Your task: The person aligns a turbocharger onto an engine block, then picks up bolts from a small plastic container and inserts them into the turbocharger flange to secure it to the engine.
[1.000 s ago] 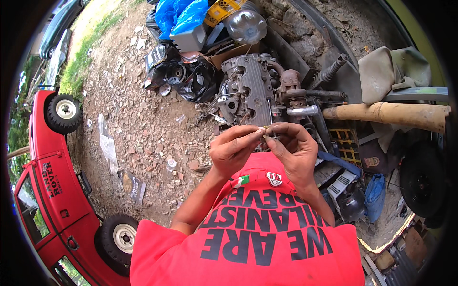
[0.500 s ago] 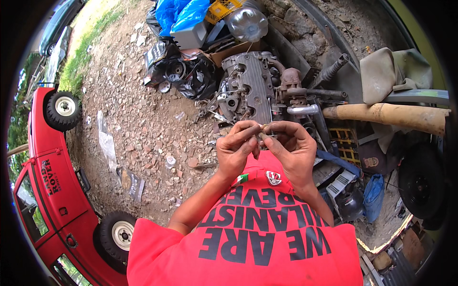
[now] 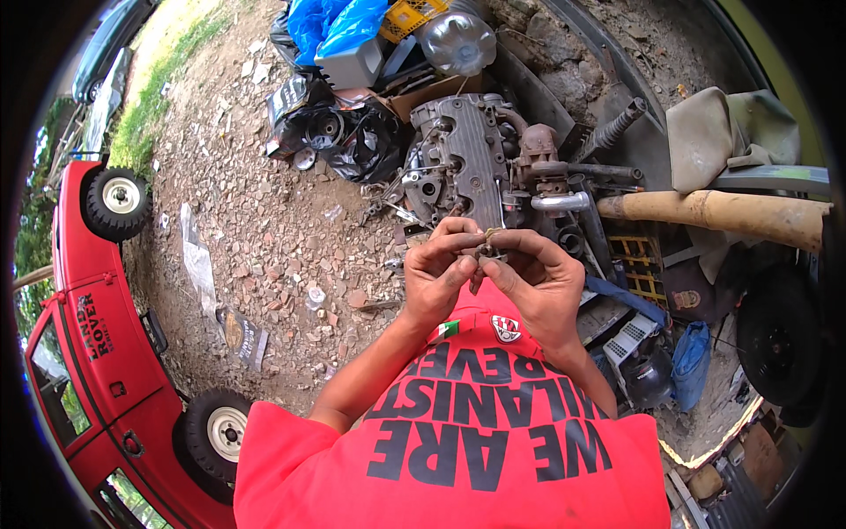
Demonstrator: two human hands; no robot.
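Both my hands meet in front of my chest, fingertips almost touching around a small brass-coloured metal part (image 3: 490,234). The thumb and fingers of my left hand (image 3: 441,269) pinch it from the left. From the other side, my right hand (image 3: 539,273) grips it with thumb and forefinger. Fingers cover most of the part, so its exact kind cannot be made out. Just beyond my hands sits a dirty engine (image 3: 471,163) with a ribbed cover. A rusty turbocharger (image 3: 542,159) is attached on its right side.
Black plastic bags (image 3: 366,145), a blue bag (image 3: 339,26) and a large clear bottle (image 3: 458,44) lie behind the engine. At right are a bamboo pole (image 3: 723,219) and a black tyre (image 3: 780,331). A red off-road vehicle (image 3: 115,353) stands left on stony ground.
My fingers have shifted slightly around the small part, and more of its brass-coloured edge shows between the fingertips. My arms stay in nearly the same place.
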